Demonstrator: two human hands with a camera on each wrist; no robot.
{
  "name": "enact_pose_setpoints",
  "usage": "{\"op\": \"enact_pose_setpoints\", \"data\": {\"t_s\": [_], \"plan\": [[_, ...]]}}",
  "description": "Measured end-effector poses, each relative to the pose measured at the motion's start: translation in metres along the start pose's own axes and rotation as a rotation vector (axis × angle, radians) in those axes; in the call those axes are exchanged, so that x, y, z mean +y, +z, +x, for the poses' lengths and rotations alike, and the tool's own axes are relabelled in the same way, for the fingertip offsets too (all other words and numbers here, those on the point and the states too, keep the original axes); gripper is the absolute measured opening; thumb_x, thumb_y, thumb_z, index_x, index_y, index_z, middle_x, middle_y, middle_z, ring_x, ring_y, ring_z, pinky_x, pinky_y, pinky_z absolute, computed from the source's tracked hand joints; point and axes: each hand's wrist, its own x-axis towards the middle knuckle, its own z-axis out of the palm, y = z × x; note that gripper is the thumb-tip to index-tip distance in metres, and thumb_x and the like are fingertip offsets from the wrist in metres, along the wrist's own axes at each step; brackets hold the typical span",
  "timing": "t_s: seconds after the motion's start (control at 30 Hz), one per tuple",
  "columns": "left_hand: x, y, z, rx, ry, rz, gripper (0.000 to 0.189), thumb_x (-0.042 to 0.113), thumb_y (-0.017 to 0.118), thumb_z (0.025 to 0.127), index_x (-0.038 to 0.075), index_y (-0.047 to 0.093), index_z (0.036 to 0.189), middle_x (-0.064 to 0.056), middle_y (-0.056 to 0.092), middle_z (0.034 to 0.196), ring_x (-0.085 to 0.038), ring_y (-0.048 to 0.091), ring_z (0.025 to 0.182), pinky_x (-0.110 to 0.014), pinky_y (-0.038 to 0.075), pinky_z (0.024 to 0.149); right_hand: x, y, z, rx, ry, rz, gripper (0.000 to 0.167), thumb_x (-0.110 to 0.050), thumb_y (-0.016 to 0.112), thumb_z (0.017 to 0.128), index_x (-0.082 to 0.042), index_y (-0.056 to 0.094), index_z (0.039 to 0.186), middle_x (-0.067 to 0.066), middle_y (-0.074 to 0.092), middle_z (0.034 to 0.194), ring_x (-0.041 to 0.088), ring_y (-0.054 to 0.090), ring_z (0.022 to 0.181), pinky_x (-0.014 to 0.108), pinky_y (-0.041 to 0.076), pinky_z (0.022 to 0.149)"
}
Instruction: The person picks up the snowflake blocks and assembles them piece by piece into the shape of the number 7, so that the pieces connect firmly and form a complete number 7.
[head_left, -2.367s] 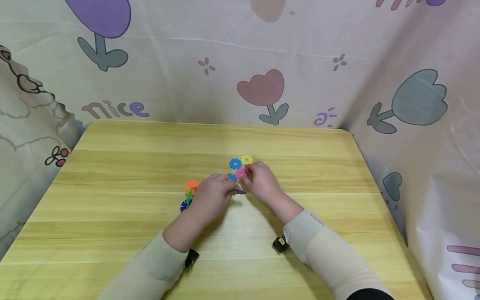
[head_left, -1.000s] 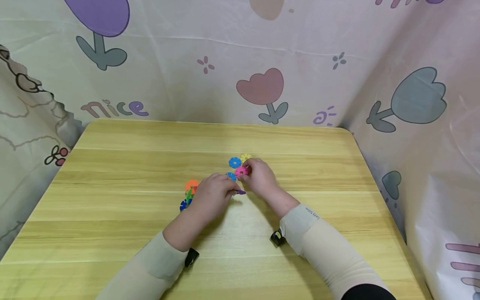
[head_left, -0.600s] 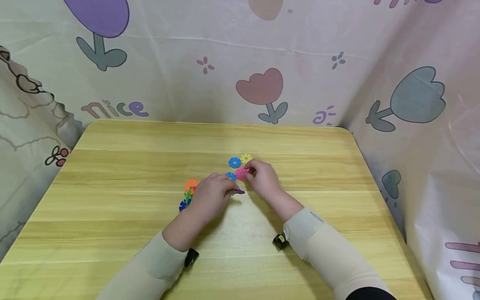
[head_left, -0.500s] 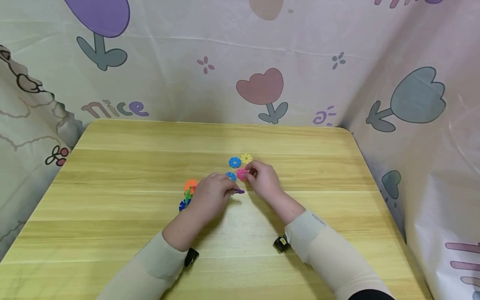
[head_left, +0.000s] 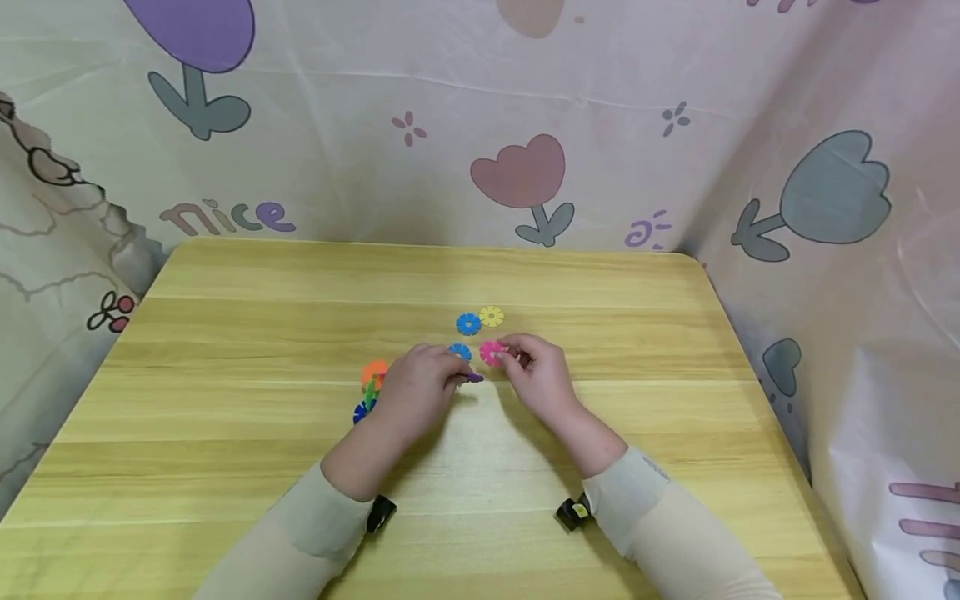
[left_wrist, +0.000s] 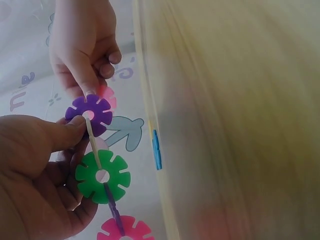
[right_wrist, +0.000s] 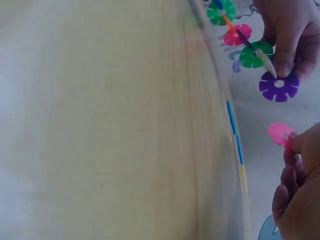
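Observation:
My left hand [head_left: 420, 383] pinches a purple snowflake disc [left_wrist: 89, 115] between thumb and fingers. That disc ends a chain of slotted plastic discs: a white one [left_wrist: 93, 145] edge-on, a green one [left_wrist: 102, 177], then purple, pink and more. In the head view the chain's orange disc [head_left: 375, 373] and dark blue disc [head_left: 362, 412] show left of the hand, the rest hidden behind it. My right hand [head_left: 542, 375] pinches a pink snowflake disc [head_left: 491, 352] by its edge. In the right wrist view, a gap separates the pink disc [right_wrist: 280, 133] from the purple disc [right_wrist: 279, 88].
Two blue discs, one farther back [head_left: 468, 324] and one nearer [head_left: 459, 352], lie on the wooden table [head_left: 225, 333] beyond the hands. A yellow disc [head_left: 491, 316] is beside the farther one. Patterned cloth [head_left: 337, 150] hangs behind and at the sides.
My right hand has drawn back right and toward me with the pink disc, away from the blue and yellow discs. My left hand has stayed nearly still with the chain.

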Motion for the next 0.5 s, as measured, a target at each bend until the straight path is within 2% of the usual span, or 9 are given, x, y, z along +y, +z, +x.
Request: {"op": "enact_pose_setpoints", "data": {"t_s": [0.3, 0.5], "plan": [[0.0, -0.001, -0.001, 0.03, -0.019, 0.012, 0.008, 0.012, 0.078, 0.097, 0.017, 0.084, 0.096, 0.002, 0.075, 0.092, -0.023, 0.067, 0.09, -0.042, 0.057, 0.083, -0.002, -0.005, -0.011, 0.044, 0.011, 0.106, 0.011, 0.004, 0.075, 0.093, 0.003, 0.076, 0.104, 0.008, 0.068, 0.079, 0.018, 0.058, 0.067, 0.021, 0.05, 0.058], [0.001, -0.003, -0.001, 0.051, -0.015, 0.018, 0.006, 0.012, 0.079, 0.097, 0.017, 0.084, 0.096, 0.002, 0.073, 0.089, -0.023, 0.065, 0.085, -0.04, 0.056, 0.078, -0.004, -0.007, -0.015, 0.063, 0.067, 0.152, 0.012, 0.007, 0.074, 0.092, 0.007, 0.075, 0.104, 0.008, 0.068, 0.079, 0.015, 0.057, 0.065, 0.02, 0.048, 0.057]]}}
